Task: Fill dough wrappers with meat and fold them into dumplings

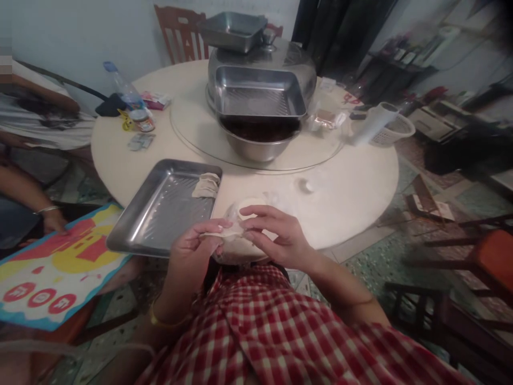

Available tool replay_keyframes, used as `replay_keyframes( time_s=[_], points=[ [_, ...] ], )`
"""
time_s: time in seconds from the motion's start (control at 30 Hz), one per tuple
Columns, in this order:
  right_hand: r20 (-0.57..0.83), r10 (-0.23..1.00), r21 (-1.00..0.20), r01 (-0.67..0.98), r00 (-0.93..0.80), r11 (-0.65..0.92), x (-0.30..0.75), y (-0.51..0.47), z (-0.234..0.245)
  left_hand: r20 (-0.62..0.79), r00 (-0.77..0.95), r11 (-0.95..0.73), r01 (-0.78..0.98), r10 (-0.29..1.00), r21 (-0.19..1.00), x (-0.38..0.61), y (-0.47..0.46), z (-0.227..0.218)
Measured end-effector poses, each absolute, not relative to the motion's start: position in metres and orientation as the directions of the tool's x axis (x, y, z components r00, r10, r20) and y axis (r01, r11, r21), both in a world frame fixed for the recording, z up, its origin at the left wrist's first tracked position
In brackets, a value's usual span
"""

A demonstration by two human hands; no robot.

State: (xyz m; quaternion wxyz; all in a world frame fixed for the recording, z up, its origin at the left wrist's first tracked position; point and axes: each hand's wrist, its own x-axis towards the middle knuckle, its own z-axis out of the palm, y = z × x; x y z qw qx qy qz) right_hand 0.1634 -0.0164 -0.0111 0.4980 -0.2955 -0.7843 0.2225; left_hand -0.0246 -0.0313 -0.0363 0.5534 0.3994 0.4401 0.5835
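My left hand (192, 247) and my right hand (276, 235) meet at the near edge of the round table (352, 187), both pinched on a pale dough wrapper (227, 231) held between them. A stack of round wrappers (250, 204) in clear plastic lies just beyond my fingers. To the left sits a steel tray (160, 214) that overhangs the table edge, with one folded dumpling (206, 185) in its far right corner.
On a glass turntable (192, 128) stand a steel bowl (258, 144) of dark filling, a tray (258, 99) over it, a domed lid and another tray. A bottle (122, 88), jar, white basket (395, 131) and roll sit about. Another person's arm (28, 200) rests at left.
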Motion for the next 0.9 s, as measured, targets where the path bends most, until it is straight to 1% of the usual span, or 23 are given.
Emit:
replay_keyframes(
  time_s=[0.1,0.17,0.27,0.43,0.53,0.67,0.73,0.9],
  points=[
    [0.654,0.664,-0.595,0.295,-0.363,0.747,0.1667,-0.0152,-0.0084,-0.012,-0.047,-0.001,-0.264,0.999,0.965,-0.0269,-0.032,-0.0403],
    [0.658,0.651,-0.572,0.311,-0.378,0.759,0.1675,-0.0143,-0.0082,-0.044,-0.045,0.031,-0.25,0.998,0.968,-0.0268,-0.0319,-0.0405],
    [0.655,0.644,-0.555,0.325,-0.395,0.765,0.1679,-0.0133,-0.0088,-0.101,-0.039,0.088,-0.246,0.994,0.965,-0.0249,-0.0313,-0.038],
    [0.643,0.636,-0.532,0.347,-0.427,0.772,0.1687,-0.0129,-0.0091,-0.126,-0.014,0.119,-0.235,0.992,0.965,-0.024,-0.0324,-0.0352],
    [0.627,0.652,-0.541,0.363,-0.427,0.759,0.1703,-0.0123,-0.0086,-0.139,-0.023,0.133,-0.183,0.99,0.974,-0.0259,-0.0347,-0.0356],
    [0.578,0.68,-0.584,0.353,-0.45,0.731,0.1727,-0.0112,-0.0085,-0.176,-0.088,0.168,-0.092,0.98,0.982,-0.0283,-0.0359,-0.0352],
    [0.564,0.684,-0.589,0.355,-0.463,0.726,0.1728,-0.0109,-0.0088,-0.159,-0.09,0.153,-0.074,0.983,0.985,-0.0289,-0.0353,-0.0353],
    [0.575,0.67,-0.559,0.374,-0.469,0.74,0.17,-0.0106,-0.0119,-0.061,-0.051,0.059,-0.041,0.997,0.997,-0.0286,-0.0332,-0.0383]
  ],
)
